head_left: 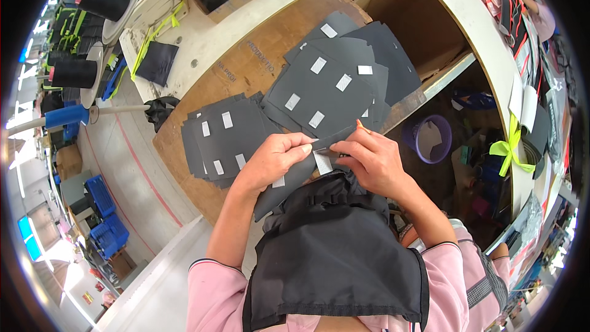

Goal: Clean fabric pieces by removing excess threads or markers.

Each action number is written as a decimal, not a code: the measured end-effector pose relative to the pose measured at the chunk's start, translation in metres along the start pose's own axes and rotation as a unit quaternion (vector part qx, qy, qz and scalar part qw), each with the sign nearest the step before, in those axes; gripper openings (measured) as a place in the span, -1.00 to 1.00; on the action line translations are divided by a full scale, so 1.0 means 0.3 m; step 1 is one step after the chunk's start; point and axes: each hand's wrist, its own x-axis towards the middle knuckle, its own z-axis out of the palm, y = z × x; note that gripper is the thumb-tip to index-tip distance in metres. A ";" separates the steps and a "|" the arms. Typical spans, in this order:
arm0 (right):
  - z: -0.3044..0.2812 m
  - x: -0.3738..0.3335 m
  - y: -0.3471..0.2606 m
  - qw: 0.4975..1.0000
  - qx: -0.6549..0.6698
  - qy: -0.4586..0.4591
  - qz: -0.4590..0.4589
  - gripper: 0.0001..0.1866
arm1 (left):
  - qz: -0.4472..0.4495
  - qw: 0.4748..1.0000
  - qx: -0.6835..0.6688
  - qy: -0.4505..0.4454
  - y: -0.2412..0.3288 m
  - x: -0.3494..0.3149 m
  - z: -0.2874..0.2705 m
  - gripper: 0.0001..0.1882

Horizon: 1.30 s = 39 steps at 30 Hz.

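Close in front of me, a dark grey panel (pixel 292 175) with small pale rectangular patches is held between both hands. My left hand (pixel 276 160) pinches its upper edge between thumb and fingers. Close beside it, my right hand (pixel 372 157) pinches the same edge; a small orange bit shows at its fingertips, too small to name. Just beyond my hands lies a large pile of similar dark panels (pixel 332 71) with pale patches. A smaller stack of such panels (pixel 230 138) lies to the left. Black fabric worn on my front (pixel 338 258) hides part of the held panel's lower side.
The piles lie on a brown wooden board (pixel 221 83). Beyond it, a small box (pixel 227 6) holds a green-topped item. Black thread cones (pixel 104 3) stand at far left. An open cardboard box (pixel 405 15) and a purple bin (pixel 430 141) are at right. Another person (pixel 541 21) is partly visible.
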 end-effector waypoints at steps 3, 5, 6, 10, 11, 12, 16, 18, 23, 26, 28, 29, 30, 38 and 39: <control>0.005 -0.010 -0.002 1.000 -0.008 0.022 0.008 -0.69 | -0.009 1.000 -0.010 0.005 0.004 -0.014 -0.011 -0.77; 0.007 -0.010 -0.008 0.999 0.004 0.038 0.028 -0.69 | -0.013 1.000 -0.013 0.005 0.005 -0.019 -0.015 -0.78; 0.013 -0.004 -0.014 0.999 0.005 0.028 0.017 -0.70 | -0.016 0.999 -0.037 0.002 0.007 -0.018 -0.014 -0.78; 0.053 -0.014 0.018 0.991 0.048 0.075 0.098 -0.73 | -0.007 1.000 0.001 0.016 -0.003 -0.022 -0.033 -0.76; 0.049 -0.024 0.032 0.981 0.078 0.101 0.148 -0.78 | 0.014 1.000 0.000 0.024 -0.030 -0.037 -0.075 -0.77; 0.046 -0.043 0.058 0.955 0.145 0.141 0.217 -0.77 | 0.037 0.998 -0.010 0.051 -0.049 -0.063 -0.123 -0.77; 0.004 -0.098 0.178 0.874 0.119 0.085 0.463 -0.74 | 0.004 0.971 0.124 0.205 -0.119 -0.151 -0.377 -0.80; 0.073 -0.193 0.294 0.899 0.037 0.065 0.431 -0.73 | -0.045 0.952 0.217 0.211 -0.184 -0.100 -0.483 -0.68; 0.178 -0.125 0.334 0.894 -0.009 0.121 0.432 -0.66 | 0.101 0.675 0.578 0.447 -0.281 0.082 -0.425 -0.36; 0.157 -0.034 0.373 0.873 -0.027 0.138 0.467 -0.58 | 0.190 0.776 0.486 0.355 -0.244 0.206 -0.249 -0.41; 0.163 -0.012 0.446 0.895 -0.092 0.109 0.423 -0.57 | 0.195 0.791 0.490 0.311 -0.237 0.281 -0.150 -0.34; 0.165 -0.001 0.469 0.896 -0.082 0.091 0.428 -0.62 | 0.218 0.804 0.464 0.300 -0.230 0.317 -0.110 -0.30; 0.160 0.013 0.458 0.897 -0.082 0.091 0.425 -0.62 | 0.219 0.808 0.464 0.290 -0.189 0.322 -0.070 -0.29; 0.043 0.012 0.232 0.969 0.032 0.081 0.232 -0.77 | 0.347 0.745 0.562 0.089 0.071 0.347 -0.040 -0.69; 0.037 0.009 0.233 0.966 0.024 0.115 0.231 -0.75 | 0.329 0.789 0.514 0.077 0.076 0.332 -0.038 -0.84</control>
